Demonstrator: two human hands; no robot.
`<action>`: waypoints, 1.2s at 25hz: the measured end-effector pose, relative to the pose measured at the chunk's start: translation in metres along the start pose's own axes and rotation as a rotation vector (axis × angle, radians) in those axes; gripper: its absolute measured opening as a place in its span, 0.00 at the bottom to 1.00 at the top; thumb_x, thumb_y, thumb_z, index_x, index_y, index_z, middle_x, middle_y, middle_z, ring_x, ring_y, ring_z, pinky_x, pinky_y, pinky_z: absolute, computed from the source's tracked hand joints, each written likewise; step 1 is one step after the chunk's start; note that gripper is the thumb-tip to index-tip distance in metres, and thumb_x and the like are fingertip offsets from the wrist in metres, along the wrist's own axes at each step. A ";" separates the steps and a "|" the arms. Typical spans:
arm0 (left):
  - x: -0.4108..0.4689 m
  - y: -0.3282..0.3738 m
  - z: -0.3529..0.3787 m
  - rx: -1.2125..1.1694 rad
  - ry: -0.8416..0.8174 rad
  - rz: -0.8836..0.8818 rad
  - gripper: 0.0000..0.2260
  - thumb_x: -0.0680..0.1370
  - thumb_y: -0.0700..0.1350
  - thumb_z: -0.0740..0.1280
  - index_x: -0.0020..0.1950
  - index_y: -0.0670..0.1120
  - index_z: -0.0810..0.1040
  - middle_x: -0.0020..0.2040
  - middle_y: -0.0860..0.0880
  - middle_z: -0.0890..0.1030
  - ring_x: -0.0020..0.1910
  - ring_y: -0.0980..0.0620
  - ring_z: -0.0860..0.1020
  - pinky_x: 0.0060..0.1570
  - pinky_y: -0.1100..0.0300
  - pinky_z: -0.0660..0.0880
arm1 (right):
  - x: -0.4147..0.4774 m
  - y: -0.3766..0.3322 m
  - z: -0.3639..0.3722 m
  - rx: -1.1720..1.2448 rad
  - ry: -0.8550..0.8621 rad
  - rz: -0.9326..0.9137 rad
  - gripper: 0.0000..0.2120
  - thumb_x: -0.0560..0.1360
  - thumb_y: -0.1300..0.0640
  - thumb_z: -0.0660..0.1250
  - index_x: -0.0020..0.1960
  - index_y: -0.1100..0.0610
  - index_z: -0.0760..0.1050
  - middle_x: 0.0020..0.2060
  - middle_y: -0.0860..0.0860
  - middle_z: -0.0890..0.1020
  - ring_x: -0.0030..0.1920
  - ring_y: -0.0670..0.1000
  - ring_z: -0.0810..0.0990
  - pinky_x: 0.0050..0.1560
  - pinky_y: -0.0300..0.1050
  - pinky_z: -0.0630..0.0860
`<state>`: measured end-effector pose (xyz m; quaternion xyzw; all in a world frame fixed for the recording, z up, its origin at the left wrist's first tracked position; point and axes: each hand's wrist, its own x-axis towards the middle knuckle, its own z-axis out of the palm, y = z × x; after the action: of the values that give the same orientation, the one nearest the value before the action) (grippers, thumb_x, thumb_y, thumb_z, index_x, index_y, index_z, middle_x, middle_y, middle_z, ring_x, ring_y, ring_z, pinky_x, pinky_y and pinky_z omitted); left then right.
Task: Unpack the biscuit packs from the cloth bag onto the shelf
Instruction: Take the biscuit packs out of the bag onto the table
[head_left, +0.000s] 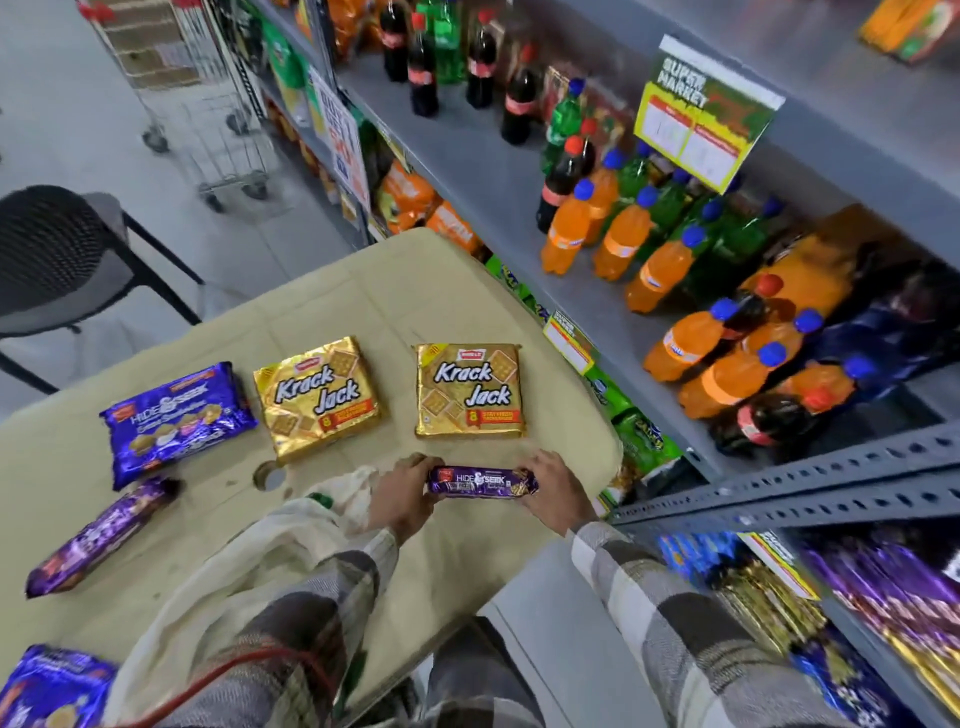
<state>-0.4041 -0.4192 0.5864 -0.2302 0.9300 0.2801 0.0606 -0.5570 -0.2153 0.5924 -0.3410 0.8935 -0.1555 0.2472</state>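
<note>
1. We hold a slim purple Hide & Seek pack (482, 482) between our two hands, lengthwise, just above the near right part of the beige table (332, 296).
2. Our left hand (402, 499) closes its fingers over the pack's left end; our right hand (556, 491) closes over its right end. The fingertips wrap the ends, so the pack's label shows clear between them.
3. We cannot tell whether the pack touches the table or hangs just over it.
4. The cloth bag (270, 561) lies crumpled at the table's near edge, under our left sleeve (311, 597), which hides much of it; we cannot see into its mouth.
5. Just beyond the held pack, near the table's right edge, lies a gold Krack Jack pack (470, 389). A second Krack Jack pack (317, 397) lies to its left, apart from it.
6. Farther left lies a wide purple Hide & Seek pack (176, 421), and nearer the left edge a slim purple roll (101, 535), blurred so its print cannot be read.
7. Another purple pack (49, 686) sits at the near left corner, cut off by the picture's border.
8. The grey shelf (488, 171) stands just beside the table's right edge, carrying soft-drink bottles (623, 239). Its lower tier holds purple and gold packs (893, 587), too blurred to make out.
</note>
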 end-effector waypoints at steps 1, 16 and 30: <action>0.001 0.002 0.003 0.014 -0.013 -0.003 0.20 0.72 0.46 0.73 0.63 0.50 0.78 0.57 0.49 0.80 0.55 0.45 0.78 0.50 0.51 0.77 | 0.000 0.003 0.001 0.000 -0.004 0.007 0.16 0.71 0.56 0.75 0.57 0.54 0.79 0.54 0.49 0.78 0.56 0.52 0.75 0.53 0.45 0.75; -0.005 -0.010 0.010 -0.015 -0.095 -0.094 0.31 0.76 0.50 0.69 0.76 0.49 0.63 0.70 0.47 0.72 0.67 0.45 0.72 0.63 0.50 0.71 | 0.009 0.004 0.010 -0.127 -0.061 0.035 0.30 0.66 0.45 0.76 0.65 0.45 0.72 0.60 0.47 0.74 0.62 0.53 0.70 0.58 0.52 0.66; -0.216 -0.182 -0.096 -0.376 0.700 -0.570 0.14 0.75 0.43 0.72 0.61 0.46 0.78 0.54 0.51 0.80 0.47 0.54 0.76 0.52 0.58 0.73 | 0.040 -0.217 0.063 -0.103 -0.188 -0.414 0.23 0.71 0.40 0.65 0.63 0.48 0.75 0.58 0.52 0.76 0.62 0.57 0.72 0.62 0.54 0.66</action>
<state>-0.1267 -0.5207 0.6288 -0.5630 0.7277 0.3215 -0.2239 -0.4327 -0.4053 0.6235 -0.5420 0.7845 -0.1245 0.2744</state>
